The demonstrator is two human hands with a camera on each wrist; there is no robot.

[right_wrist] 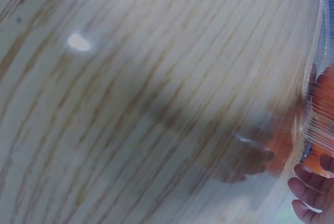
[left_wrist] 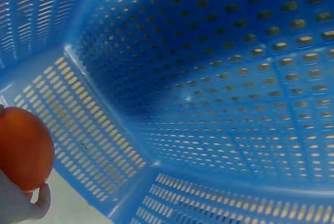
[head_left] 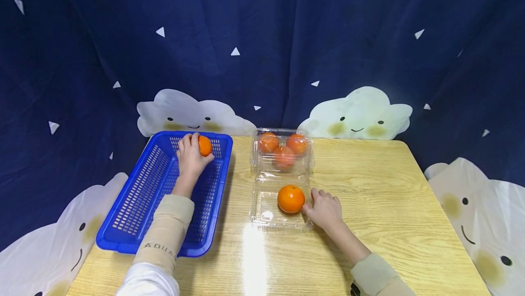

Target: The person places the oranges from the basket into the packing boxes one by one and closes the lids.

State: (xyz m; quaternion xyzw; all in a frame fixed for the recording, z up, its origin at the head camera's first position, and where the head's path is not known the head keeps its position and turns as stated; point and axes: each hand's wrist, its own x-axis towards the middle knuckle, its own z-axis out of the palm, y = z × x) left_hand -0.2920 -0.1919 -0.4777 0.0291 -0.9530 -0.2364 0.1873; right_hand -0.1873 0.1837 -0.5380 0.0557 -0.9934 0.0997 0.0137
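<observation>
In the head view, my left hand point(head_left: 190, 158) grips an orange point(head_left: 205, 146) at the far end of the blue basket point(head_left: 221, 191). The left wrist view shows that orange point(left_wrist: 25, 150) against the basket's slotted wall, with a fingertip and thumb around it. To the right stands a clear plastic clamshell box point(head_left: 264, 200), its two halves spread apart. One orange point(head_left: 291, 199) sits in the near half. My right hand point(head_left: 326, 209) rests at that half's right edge, thumb close to the orange, fingers loosely bent; whether the thumb touches the fruit I cannot tell.
Three oranges point(head_left: 284, 158) show through clear plastic at the box's far half. Everything stands on a light wood-grain table point(head_left: 369, 186). Behind it hangs a dark blue curtain point(head_left: 262, 36) with white triangles and cloud faces.
</observation>
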